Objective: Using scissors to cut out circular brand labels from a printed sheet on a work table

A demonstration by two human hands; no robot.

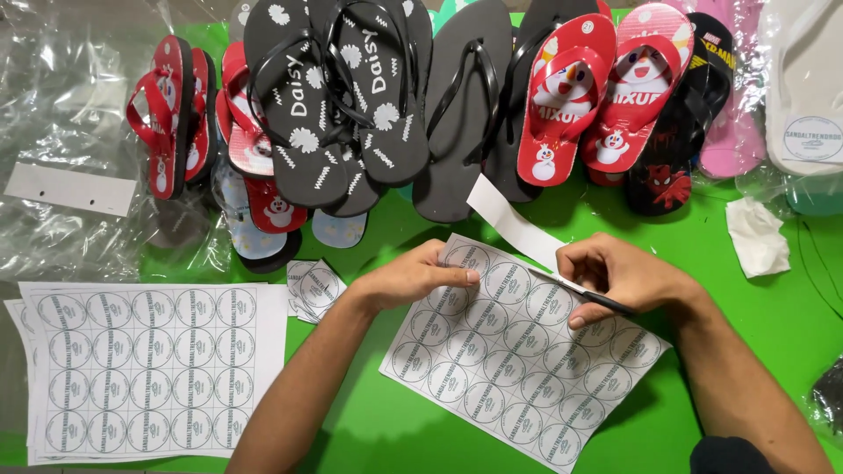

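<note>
The work in hand looks like cutting a printed sheet of round labels (518, 351), which lies tilted on the green table (729, 298) in front of the person. The left hand (413, 279) pinches the sheet's upper edge between thumb and fingertips, steadying it. The right hand (615, 274) is closed around a pair of scissors (588, 295), of which only a thin dark blade shows beneath the fingers, laid across the top right part of the sheet. A white paper strip (514, 221) curls up from that edge, seemingly a trimmed margin partly cut away. Judging by this, the trimming of the top edge is under way, and the next move calls for keeping the sheet taut with the left hand while the blades follow the printed line without nicking the circles. A small pile of cut labels (314, 288) sits just left of the left hand, and a stack of uncut sheets (145, 369) lies further left. Flip-flops (457, 105) in black, red and pink lie in a row along the far side, some in clear plastic bags (61, 96).
</note>
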